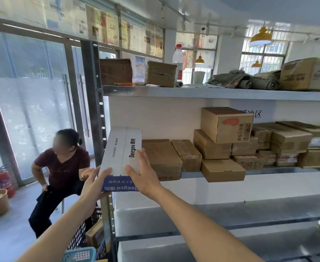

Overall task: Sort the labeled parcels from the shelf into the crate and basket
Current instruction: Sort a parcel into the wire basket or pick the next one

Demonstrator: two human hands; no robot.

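At the shelf's [221, 174] left end, both hands clamp a white-and-blue parcel [122, 157], tilted half off the edge. Left hand [93, 183] curls under its near corner to carry weight; right hand [143, 172] lies flat-fingered against its side, steadying it. Below sit the black crate [80, 235] and blue basket [79, 254], probably its destination.
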